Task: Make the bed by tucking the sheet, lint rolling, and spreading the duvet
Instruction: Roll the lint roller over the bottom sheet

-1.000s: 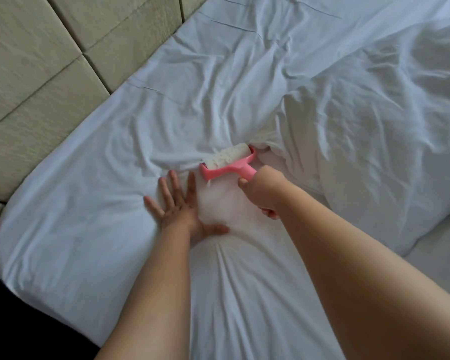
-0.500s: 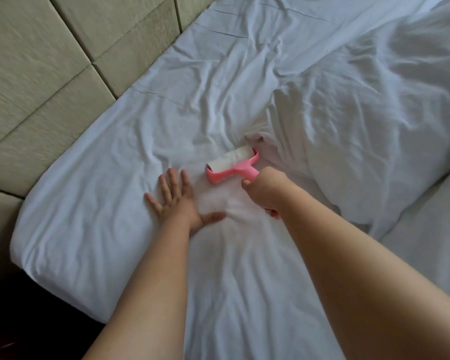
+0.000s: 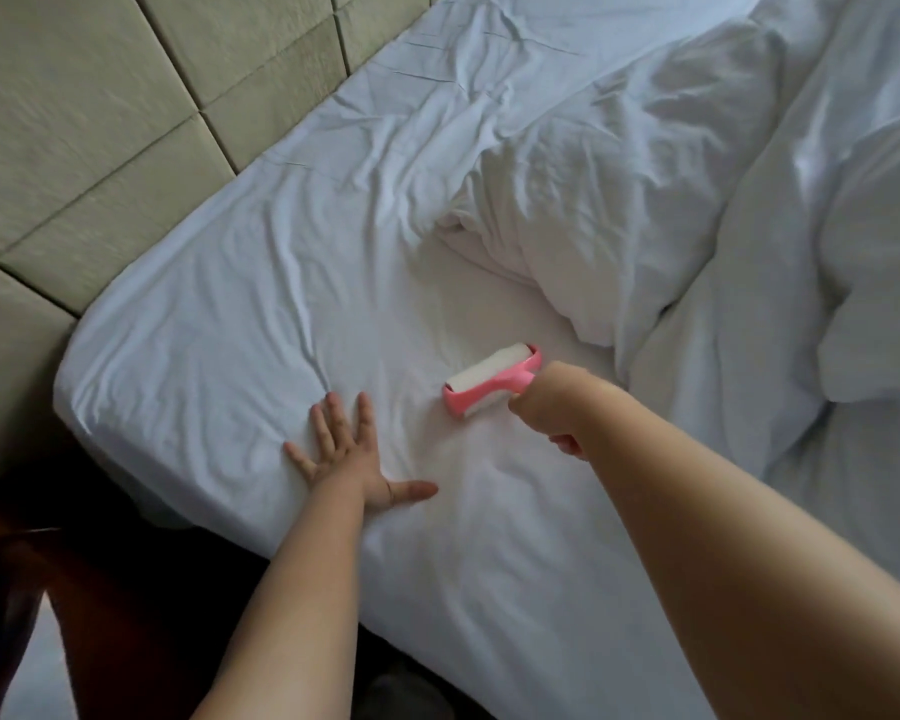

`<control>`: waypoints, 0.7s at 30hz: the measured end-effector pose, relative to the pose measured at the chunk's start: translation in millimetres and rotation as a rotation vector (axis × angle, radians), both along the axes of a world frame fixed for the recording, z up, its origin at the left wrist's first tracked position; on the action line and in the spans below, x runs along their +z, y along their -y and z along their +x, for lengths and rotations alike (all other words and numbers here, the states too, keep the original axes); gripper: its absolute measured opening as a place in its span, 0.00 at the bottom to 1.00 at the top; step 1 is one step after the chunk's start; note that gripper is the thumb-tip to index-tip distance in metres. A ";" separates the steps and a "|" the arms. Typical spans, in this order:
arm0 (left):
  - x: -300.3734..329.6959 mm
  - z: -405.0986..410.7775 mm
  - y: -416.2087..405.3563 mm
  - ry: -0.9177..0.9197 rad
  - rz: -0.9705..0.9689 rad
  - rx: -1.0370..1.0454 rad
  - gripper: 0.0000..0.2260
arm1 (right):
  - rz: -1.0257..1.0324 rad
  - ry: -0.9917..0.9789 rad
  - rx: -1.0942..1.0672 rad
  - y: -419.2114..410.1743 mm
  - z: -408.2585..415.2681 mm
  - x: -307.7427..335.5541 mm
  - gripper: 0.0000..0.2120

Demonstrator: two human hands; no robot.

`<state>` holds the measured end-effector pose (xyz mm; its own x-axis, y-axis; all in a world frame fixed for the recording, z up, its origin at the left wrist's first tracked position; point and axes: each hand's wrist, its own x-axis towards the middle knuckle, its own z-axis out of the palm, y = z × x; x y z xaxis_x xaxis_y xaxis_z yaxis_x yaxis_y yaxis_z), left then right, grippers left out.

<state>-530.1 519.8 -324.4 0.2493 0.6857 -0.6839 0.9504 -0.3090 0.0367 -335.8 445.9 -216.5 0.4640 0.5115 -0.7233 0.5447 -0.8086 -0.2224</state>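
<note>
so the pink lint roller (image 3: 491, 383) is sitting on the white sheet (image 3: 261, 314), white roll down against the fabric, and everything else sits around it. right hand (image 3: 549, 407) is curled tight round its handle, just on the near side of the roller. left hand (image 3: 345, 449) is flat on the sheet to the left of the roller, fingers spread wide, thumb pointing back toward it, holding nothing. the rumpled duvet (image 3: 671, 189) is bunched up just beyond and to the right of the roller. padded beige headboard (image 3: 100, 122) is well off to the roller's far left, along the mattress edge
</note>
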 end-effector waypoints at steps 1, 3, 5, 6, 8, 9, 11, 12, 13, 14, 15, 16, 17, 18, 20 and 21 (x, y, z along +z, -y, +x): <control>0.6 0.4 7.7 0.001 -0.005 -0.002 0.65 | 0.002 0.008 0.007 5.8 0.5 2.4 0.05; 5.0 0.9 15.0 0.003 -0.001 -0.012 0.65 | 0.046 0.029 0.024 14.6 0.5 6.0 0.05; 10.1 0.6 10.6 0.001 0.013 -0.030 0.64 | 0.104 0.049 0.040 16.2 -0.4 10.3 0.08; 12.4 0.0 5.9 0.002 0.015 -0.041 0.64 | 0.130 0.053 0.036 13.4 -1.4 11.3 0.11; 14.8 -2.2 -3.4 -0.004 0.011 -0.058 0.65 | 0.183 0.033 0.000 2.0 -4.4 9.3 0.17; 14.0 -2.9 -7.3 -0.012 0.009 -0.065 0.66 | 0.192 0.022 -0.013 -4.2 -6.3 7.8 0.18; 11.2 -2.6 -13.0 -0.030 0.011 -0.080 0.67 | 0.161 -0.008 -0.006 -12.6 -10.5 1.7 0.18; 8.9 -2.0 -15.5 -0.038 0.016 -0.088 0.68 | 0.142 -0.023 0.008 -15.0 -12.3 -3.0 0.19; 5.7 -1.3 -18.7 -0.043 0.020 -0.094 0.68 | 0.132 -0.032 0.019 -17.1 -14.0 -7.1 0.19; 2.5 -0.9 -22.8 -0.042 0.021 -0.095 0.68 | 0.131 -0.032 0.023 -19.8 -15.3 -11.1 0.19; -0.5 -0.8 -27.9 -0.036 0.024 -0.092 0.67 | 0.137 -0.028 0.010 -23.4 -16.1 -15.2 0.19; -3.3 -0.9 -34.2 -0.030 0.029 -0.091 0.67 | 0.140 -0.025 -0.014 -28.9 -16.1 -19.2 0.19; -5.6 -0.7 -41.0 -0.023 0.038 -0.094 0.67 | 0.138 -0.020 -0.041 -35.5 -15.6 -22.3 0.19; -8.2 -0.5 -48.5 -0.016 0.044 -0.097 0.66 | 0.136 -0.019 -0.064 -43.6 -15.1 -26.2 0.19; -12.6 0.6 -63.9 0.004 0.045 -0.093 0.66 | 0.133 -0.030 -0.099 -63.9 -14.4 -31.7 0.19; -14.0 1.1 -70.8 0.014 0.041 -0.087 0.66 | 0.132 -0.035 -0.119 -74.6 -14.0 -33.2 0.19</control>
<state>-529.0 590.7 -338.3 0.3182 0.6884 -0.6518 0.9195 -0.3916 0.0353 -349.8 520.5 -249.6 0.5023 0.5462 -0.6703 0.4369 -0.8293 -0.3483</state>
